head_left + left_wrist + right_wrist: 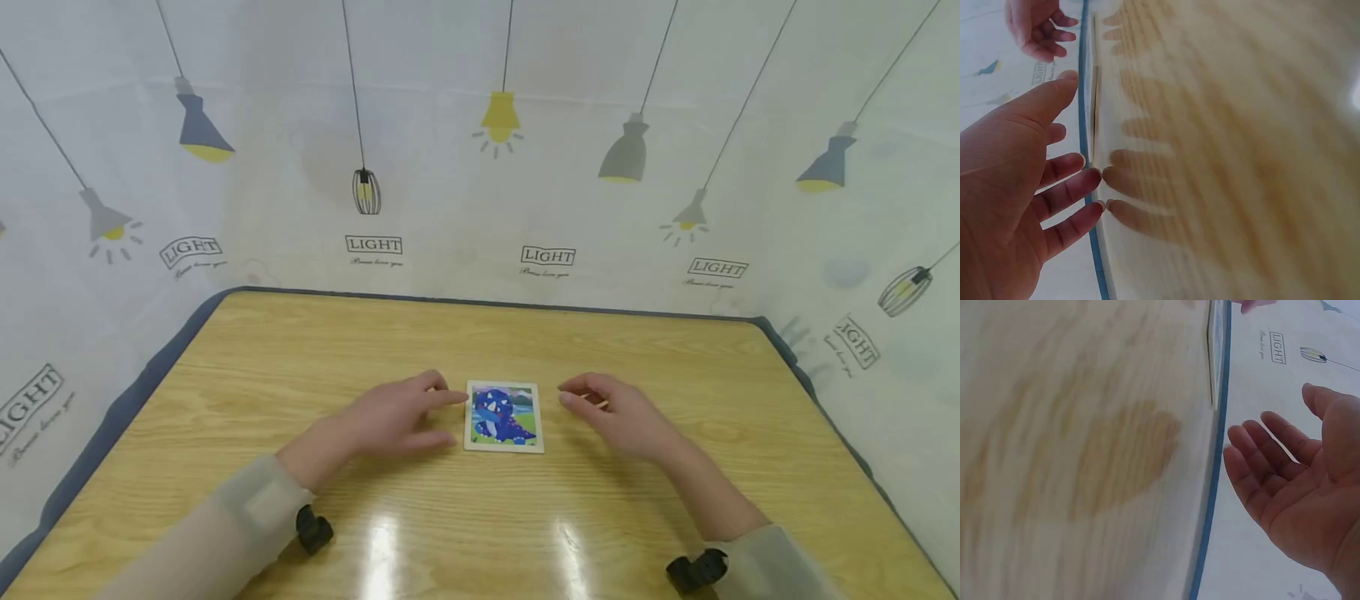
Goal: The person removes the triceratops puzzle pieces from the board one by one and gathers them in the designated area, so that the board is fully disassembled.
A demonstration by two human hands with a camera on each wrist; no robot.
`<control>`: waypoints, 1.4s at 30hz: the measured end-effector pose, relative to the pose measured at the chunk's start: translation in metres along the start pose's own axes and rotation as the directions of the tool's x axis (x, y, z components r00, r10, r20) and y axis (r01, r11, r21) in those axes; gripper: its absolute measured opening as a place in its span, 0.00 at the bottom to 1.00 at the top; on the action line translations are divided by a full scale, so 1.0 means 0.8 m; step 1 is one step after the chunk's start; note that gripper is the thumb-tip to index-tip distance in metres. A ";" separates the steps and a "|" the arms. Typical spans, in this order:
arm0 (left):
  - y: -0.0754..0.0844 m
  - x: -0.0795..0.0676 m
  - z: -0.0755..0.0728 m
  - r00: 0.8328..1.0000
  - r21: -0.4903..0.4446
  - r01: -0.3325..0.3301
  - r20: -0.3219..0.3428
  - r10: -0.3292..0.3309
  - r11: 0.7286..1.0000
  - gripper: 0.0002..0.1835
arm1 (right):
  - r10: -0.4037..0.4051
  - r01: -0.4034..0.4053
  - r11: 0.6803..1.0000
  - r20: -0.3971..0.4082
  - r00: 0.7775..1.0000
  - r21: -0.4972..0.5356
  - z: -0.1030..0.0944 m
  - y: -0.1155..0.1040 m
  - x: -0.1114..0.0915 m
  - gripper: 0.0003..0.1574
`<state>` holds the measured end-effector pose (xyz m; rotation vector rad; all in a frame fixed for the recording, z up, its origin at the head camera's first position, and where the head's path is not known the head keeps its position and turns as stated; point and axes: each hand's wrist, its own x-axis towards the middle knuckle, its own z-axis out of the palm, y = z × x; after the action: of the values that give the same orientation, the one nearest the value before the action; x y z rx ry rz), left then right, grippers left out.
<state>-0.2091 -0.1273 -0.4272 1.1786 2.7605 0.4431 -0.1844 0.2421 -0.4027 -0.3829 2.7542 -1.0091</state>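
Wood grain runs along the glossy table (465, 508), where one flat, white-bordered, square picture (537, 417) of a blue dinosaur (495, 407) lies between two hands. Palm-down, the left hand (390, 417) extends its fingers, index tip at the left edge; whether touching, I can't tell. The right hand (622, 417) curves loosely just beside the right edge. Both are empty.

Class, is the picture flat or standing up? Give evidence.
The picture lies flat on the table: the head view shows its printed side up, the left wrist view its thin edge.
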 end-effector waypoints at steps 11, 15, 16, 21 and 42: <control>0.011 0.024 0.007 0.995 -0.003 -0.011 0.094 0.011 1.000 0.37 | -0.022 0.013 0.993 0.084 0.996 0.113 0.029 -0.023 0.032 0.29; 0.012 0.024 0.006 0.995 0.008 -0.032 0.091 0.031 0.999 0.34 | -0.021 0.012 0.996 0.097 0.995 0.090 0.038 -0.037 0.046 0.26; 0.012 0.024 0.005 0.995 0.011 -0.032 0.090 0.031 0.999 0.34 | -0.026 0.017 0.996 0.102 0.994 0.086 0.040 -0.041 0.051 0.26; 0.014 0.023 0.006 0.995 0.000 -0.019 0.099 0.019 1.000 0.33 | -0.053 0.045 0.997 0.130 0.990 0.067 0.052 -0.054 0.071 0.21; 0.012 0.028 0.006 0.995 -0.077 -0.031 0.093 0.039 0.997 0.30 | -0.043 0.023 0.996 0.233 0.972 0.087 0.073 -0.052 0.116 0.16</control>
<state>-0.2166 -0.1036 -0.4286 1.1999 2.6233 0.4780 -0.2504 0.1479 -0.4273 -0.5015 2.4947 -1.0127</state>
